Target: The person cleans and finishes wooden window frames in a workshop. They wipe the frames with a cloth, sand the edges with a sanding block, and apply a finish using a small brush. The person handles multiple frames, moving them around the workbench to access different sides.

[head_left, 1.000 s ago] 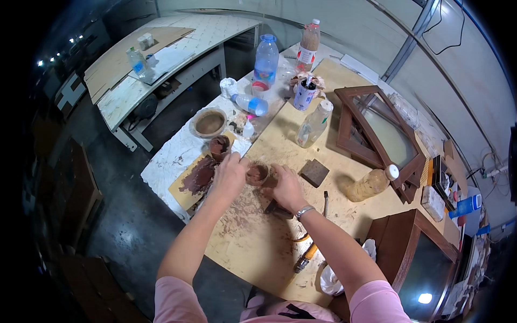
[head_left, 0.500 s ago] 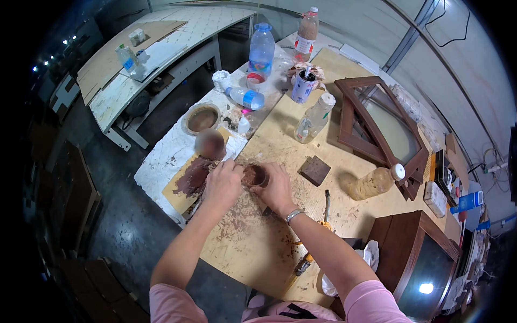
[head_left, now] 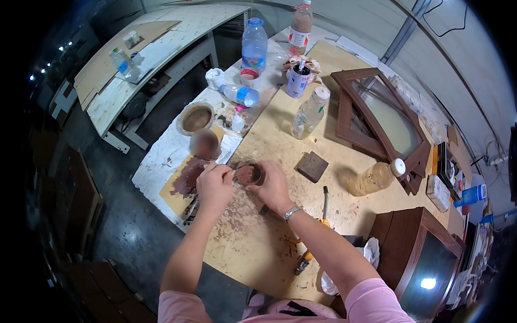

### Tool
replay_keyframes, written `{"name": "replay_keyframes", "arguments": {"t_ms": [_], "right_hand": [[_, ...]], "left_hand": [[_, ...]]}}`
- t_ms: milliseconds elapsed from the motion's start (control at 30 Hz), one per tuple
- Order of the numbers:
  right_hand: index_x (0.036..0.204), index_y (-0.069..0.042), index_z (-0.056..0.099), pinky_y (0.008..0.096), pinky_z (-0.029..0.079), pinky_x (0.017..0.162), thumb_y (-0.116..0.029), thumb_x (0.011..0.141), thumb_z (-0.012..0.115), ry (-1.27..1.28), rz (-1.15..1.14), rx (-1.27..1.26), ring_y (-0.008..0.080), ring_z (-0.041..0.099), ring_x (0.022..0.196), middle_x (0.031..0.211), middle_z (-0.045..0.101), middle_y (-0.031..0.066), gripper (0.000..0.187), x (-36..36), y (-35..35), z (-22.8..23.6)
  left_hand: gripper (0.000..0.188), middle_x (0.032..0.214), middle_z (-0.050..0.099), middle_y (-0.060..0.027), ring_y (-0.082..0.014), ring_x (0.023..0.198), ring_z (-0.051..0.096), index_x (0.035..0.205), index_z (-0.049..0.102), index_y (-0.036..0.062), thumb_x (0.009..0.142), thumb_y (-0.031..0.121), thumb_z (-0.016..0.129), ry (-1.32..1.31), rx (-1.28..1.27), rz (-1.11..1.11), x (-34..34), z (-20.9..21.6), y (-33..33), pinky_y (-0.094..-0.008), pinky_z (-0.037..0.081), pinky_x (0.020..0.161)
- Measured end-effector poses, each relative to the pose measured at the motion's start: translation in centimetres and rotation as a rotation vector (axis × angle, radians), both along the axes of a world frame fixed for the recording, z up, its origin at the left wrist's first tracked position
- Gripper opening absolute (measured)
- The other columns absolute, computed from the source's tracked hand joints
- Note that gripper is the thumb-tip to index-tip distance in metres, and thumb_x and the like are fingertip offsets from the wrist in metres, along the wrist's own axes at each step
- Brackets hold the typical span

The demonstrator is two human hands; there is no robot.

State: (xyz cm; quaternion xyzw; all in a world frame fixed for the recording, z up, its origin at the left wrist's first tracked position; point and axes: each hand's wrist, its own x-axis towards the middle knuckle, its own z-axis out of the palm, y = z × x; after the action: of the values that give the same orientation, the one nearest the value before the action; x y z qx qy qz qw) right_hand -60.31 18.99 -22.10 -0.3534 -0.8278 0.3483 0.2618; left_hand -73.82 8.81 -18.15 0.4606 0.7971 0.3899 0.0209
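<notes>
My right hand (head_left: 273, 189) is curled round a small dark-rimmed round cup (head_left: 248, 173) with reddish-brown paste inside. Close to the cup's left side, my left hand (head_left: 214, 188) has its fingers pinched together. Whatever they hold is too small to make out. Just beyond the left hand is a blurred round brown container (head_left: 205, 144), beside a board smeared with dark reddish-brown paste (head_left: 187, 176). A round tub (head_left: 196, 118) with brown contents stands farther back on the white sheet (head_left: 156, 156).
Bottles stand at the back, among them a large blue-capped bottle (head_left: 254, 46). A square brown block (head_left: 313, 166), a clear bottle (head_left: 311, 113) and a yellowish bottle (head_left: 376, 178) are right of my hands. Wooden frames (head_left: 344, 126), a yellow-handled tool (head_left: 304, 262) and a wooden cabinet (head_left: 398, 231) lie farther right.
My left hand has drawn slightly away from the cup, toward the left and nearer me. The right hand keeps its hold on the cup. The whole view has shifted a little.
</notes>
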Motion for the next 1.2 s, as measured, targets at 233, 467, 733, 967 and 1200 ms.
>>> {"name": "replay_keyframes", "arguments": {"t_ms": [233,467,733,967,1200], "right_hand": [[0.116,0.0,0.058,0.0431,0.047,0.09,0.001,0.063,0.071,-0.059,0.038,-0.007,0.0363,0.055,0.104,0.108,0.058,0.016,0.055,1.0,0.9,0.8],[0.117,-0.001,0.059,0.0416,0.047,0.094,-0.002,0.07,0.071,-0.242,0.03,-0.013,0.0358,0.055,0.11,0.117,0.055,0.0165,0.048,4.6,2.5,4.2],[0.107,-0.001,0.065,0.0388,0.051,0.086,-0.009,0.076,0.069,-0.284,0.144,0.141,0.0307,0.062,0.095,0.111,0.057,0.0142,0.032,12.0,3.0,13.0],[0.103,-0.006,0.067,0.0417,0.052,0.082,-0.023,0.076,0.07,-0.862,0.328,0.08,0.0331,0.063,0.099,0.104,0.065,0.0143,0.033,21.7,0.5,16.1],[0.094,-0.011,0.074,0.0403,0.055,0.075,-0.041,0.067,0.081,-1.046,0.431,0.206,0.0288,0.069,0.09,0.099,0.069,0.0104,0.041,26.7,-6.9,15.6]], "left_hand": [[0.011,0.068,0.064,-0.0014,-0.0052,0.051,0.052,0.087,0.065,0.0023,0.093,0.01,0.061,-0.922,0.087,0.13,-0.3,-2.2,-1.4,-0.0219,0.039,0.045],[0.012,0.073,0.065,-0.0037,-0.0072,0.058,0.056,0.095,0.065,0.0014,0.095,0.012,0.059,-1.15,0.185,0.121,-0.2,-4.2,-2.1,-0.0213,0.044,0.053],[0.011,0.084,0.066,-0.0053,-0.0124,0.071,0.061,0.1,0.064,0.0012,0.092,0.009,0.062,-1.245,0.316,0.121,1.4,-3.5,-2.6,-0.0254,0.048,0.064],[0.019,0.095,0.062,-0.0022,-0.0132,0.086,0.057,0.109,0.061,0.0064,0.093,0.016,0.063,-1.711,0.502,0.045,1.6,-4.5,-3.8,-0.029,0.047,0.077],[0.015,0.105,0.065,-0.0076,-0.0177,0.092,0.061,0.107,0.061,0.0042,0.096,0.012,0.055,-1.93,0.608,-0.15,5.6,-2.3,-3.6,-0.0328,0.05,0.079]]}}
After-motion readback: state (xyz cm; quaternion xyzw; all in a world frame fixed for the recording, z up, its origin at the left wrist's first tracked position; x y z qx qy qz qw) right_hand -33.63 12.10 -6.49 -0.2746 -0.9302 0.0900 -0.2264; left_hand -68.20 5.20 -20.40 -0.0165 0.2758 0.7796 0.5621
